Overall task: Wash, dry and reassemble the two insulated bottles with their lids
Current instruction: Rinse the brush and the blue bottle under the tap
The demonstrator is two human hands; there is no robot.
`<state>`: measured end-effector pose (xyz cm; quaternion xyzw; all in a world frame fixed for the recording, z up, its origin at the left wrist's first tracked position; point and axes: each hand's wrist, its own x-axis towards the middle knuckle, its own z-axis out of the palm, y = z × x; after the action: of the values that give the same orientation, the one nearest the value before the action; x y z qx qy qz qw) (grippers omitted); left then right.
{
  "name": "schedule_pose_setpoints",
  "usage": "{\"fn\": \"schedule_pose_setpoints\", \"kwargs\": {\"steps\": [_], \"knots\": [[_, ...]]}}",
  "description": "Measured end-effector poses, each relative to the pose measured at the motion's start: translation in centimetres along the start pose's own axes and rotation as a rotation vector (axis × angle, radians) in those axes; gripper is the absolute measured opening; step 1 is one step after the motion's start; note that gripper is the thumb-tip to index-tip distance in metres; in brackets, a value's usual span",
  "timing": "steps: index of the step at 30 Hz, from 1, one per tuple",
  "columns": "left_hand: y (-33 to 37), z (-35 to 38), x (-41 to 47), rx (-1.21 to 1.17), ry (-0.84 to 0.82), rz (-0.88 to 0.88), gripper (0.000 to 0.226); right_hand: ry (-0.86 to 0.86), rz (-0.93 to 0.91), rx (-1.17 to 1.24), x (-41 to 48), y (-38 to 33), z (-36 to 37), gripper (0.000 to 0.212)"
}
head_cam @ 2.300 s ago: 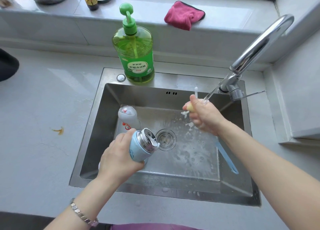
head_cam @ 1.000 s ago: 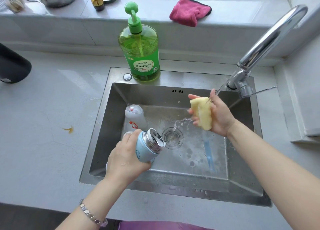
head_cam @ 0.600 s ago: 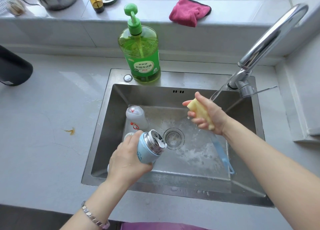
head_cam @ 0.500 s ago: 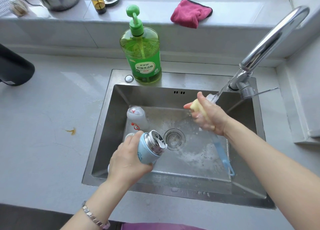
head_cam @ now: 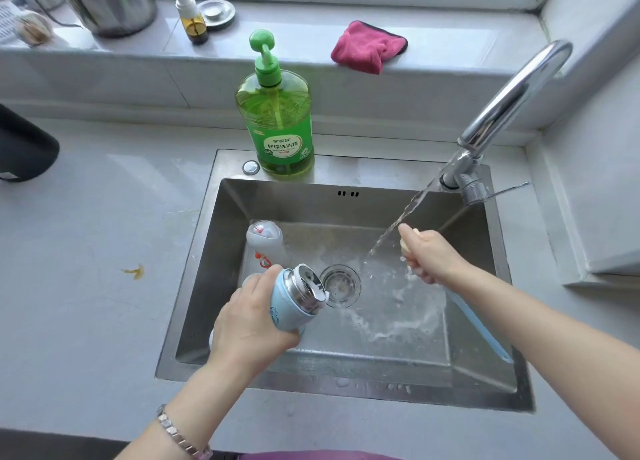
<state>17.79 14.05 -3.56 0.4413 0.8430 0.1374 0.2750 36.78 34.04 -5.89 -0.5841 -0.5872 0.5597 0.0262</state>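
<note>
My left hand (head_cam: 251,324) grips a light blue insulated bottle (head_cam: 292,302) over the sink, tilted with its open steel mouth toward the drain (head_cam: 341,284); foam clings to the rim. A white bottle (head_cam: 265,243) with red marks lies in the sink's back left. My right hand (head_cam: 427,257) squeezes the yellow sponge head (head_cam: 405,245) of a bottle brush just right of the running water stream (head_cam: 398,224). The brush's blue handle (head_cam: 479,328) trails down toward the sink's front right. No lids can be made out.
A green dish soap pump bottle (head_cam: 277,120) stands on the sink's back rim. The chrome tap (head_cam: 509,106) arches at the back right. On the sill are a pink cloth (head_cam: 369,47), a small spray bottle (head_cam: 192,16) and a steel pot (head_cam: 110,2). A black object (head_cam: 24,148) sits far left.
My right hand closed round the sponge again and shifted a little right, out from under the stream, which now falls past it into the sink. The left hand held the blue bottle nearly still.
</note>
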Motion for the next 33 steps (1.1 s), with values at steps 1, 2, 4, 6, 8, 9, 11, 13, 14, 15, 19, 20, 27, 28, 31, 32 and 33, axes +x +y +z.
{"fn": "schedule_pose_setpoints", "kwargs": {"steps": [1, 2, 4, 6, 8, 9, 11, 13, 14, 15, 19, 20, 27, 28, 31, 32, 33], "knots": [[0.0, -0.1, -0.1, 0.003, -0.001, 0.007, 0.072, -0.017, 0.024, -0.082, -0.3, 0.5, -0.4, 0.051], [0.0, -0.2, -0.1, 0.008, -0.003, 0.017, 0.07, -0.032, 0.04, -0.191, -0.7, 1.0, -0.9, 0.048], [0.1, -0.4, -0.1, 0.018, -0.007, 0.044, 0.07, -0.047, 0.063, -0.405, -1.9, 1.6, -1.7, 0.033], [0.2, -0.9, -0.1, 0.021, -0.011, 0.08, 0.072, 0.007, 0.068, -0.521, -3.1, 1.8, -2.2, 0.019], [0.4, -1.5, 0.0, 0.018, -0.015, 0.116, 0.071, 0.099, 0.04, -0.533, -4.2, 1.5, -2.6, 0.008], [0.5, -1.8, 0.2, 0.019, -0.013, 0.137, 0.07, 0.14, 0.029, -0.512, -4.8, 1.2, -2.8, 0.013], [1.0, -2.5, 0.8, 0.033, -0.007, 0.19, 0.07, 0.203, 0.037, -0.523, -5.7, 0.6, -3.6, 0.022], [1.6, -3.3, 1.3, 0.059, -0.018, 0.252, 0.074, 0.246, 0.073, -0.495, -6.7, 0.2, -4.4, 0.018], [1.9, -3.7, 1.6, 0.07, -0.029, 0.283, 0.076, 0.265, 0.09, -0.454, -7.3, -0.1, -4.8, 0.017], [2.3, -4.1, 1.8, 0.077, -0.038, 0.314, 0.077, 0.296, 0.097, -0.409, -8.0, -0.3, -5.2, 0.016], [5.3, -6.3, 3.5, 0.101, -0.047, 0.463, 0.08, 0.394, 0.113, -0.282, -11.5, -1.9, -7.7, 0.016], [6.5, -6.9, 3.9, 0.112, -0.036, 0.504, 0.082, 0.405, 0.124, -0.292, -12.5, -2.5, -8.7, 0.017], [17.1, -12.9, 5.2, 0.026, 0.115, 0.687, 0.082, 0.595, -0.176, -0.056, -22.1, -9.7, -17.4, 0.018], [18.9, -13.9, 5.1, -0.002, 0.138, 0.705, 0.083, 0.635, -0.244, 0.026, -23.5, -10.7, -18.8, 0.019], [24.4, -16.9, 4.4, -0.121, 0.203, 0.719, 0.077, 0.781, -0.441, 0.279, -26.5, -13.2, -22.4, 0.023], [26.2, -17.8, 4.0, -0.153, 0.221, 0.722, 0.075, 0.832, -0.516, 0.342, -27.0, -13.9, -23.5, 0.025], [27.9, -18.6, 3.7, -0.179, 0.235, 0.726, 0.073, 0.896, -0.58, 0.405, -27.3, -14.7, -24.3, 0.03]]}}
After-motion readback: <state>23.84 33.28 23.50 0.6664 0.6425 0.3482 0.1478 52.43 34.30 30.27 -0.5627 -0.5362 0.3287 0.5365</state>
